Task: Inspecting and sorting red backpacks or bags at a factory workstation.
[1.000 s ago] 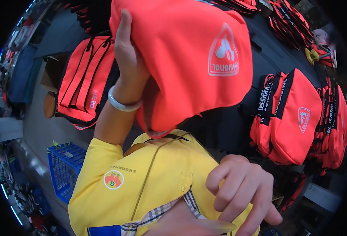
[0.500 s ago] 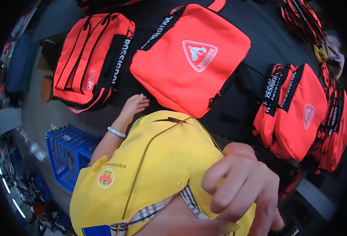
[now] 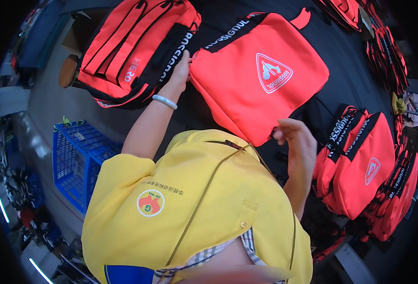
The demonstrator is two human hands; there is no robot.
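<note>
A flat red bag (image 3: 247, 87) with a black side band and a white triangular emblem lies on the dark work surface before me. My left hand (image 3: 182, 73), wearing a pale bangle (image 3: 165, 102) at the wrist, reaches to the bag's left edge. Its fingers are against that edge, partly hidden by it. At the near right corner, my right hand (image 3: 298, 142) has its fingers curled around a small black tab on the bag. Close by my left hand sits a fuller red and black backpack (image 3: 124, 47) with its shoulder straps upward.
More red and black bags (image 3: 358, 161) stand in a stack to the right, with others (image 3: 386, 57) at the far right. A blue plastic crate (image 3: 71, 161) is on the left, below a brown round stool (image 3: 68, 71). A loose red strap (image 3: 302, 19) sticks out beyond the bag.
My right hand has come down from close to the camera to the bag's near right corner. My left hand has moved forward to its left edge. The view has shifted.
</note>
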